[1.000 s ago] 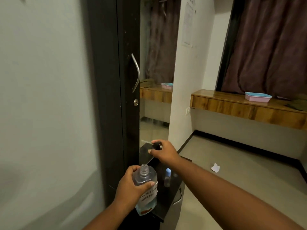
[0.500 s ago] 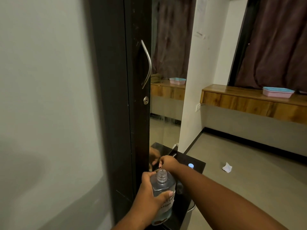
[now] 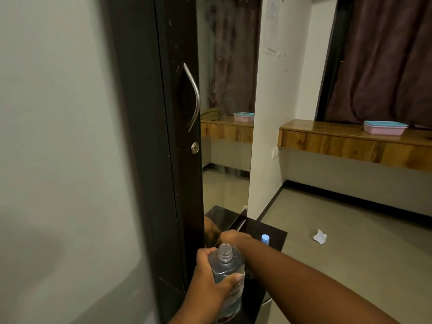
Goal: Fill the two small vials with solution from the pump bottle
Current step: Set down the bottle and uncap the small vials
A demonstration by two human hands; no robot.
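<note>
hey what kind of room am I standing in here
Probably a bedroom or hostel-type room: a dark wardrobe door with a mirror, heavy curtains, and a wall-mounted wooden ledge.

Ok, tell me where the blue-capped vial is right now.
In the head view the blue-capped vial stands low and right of centre on the black cabinet top, just beyond the right forearm and right of the right hand.

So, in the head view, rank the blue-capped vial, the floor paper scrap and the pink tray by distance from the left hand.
1. Blue-capped vial, on the dark table just right of the left hand.
2. Paper scrap, on the floor farther right.
3. Pink tray, on the far wooden ledge.
</note>
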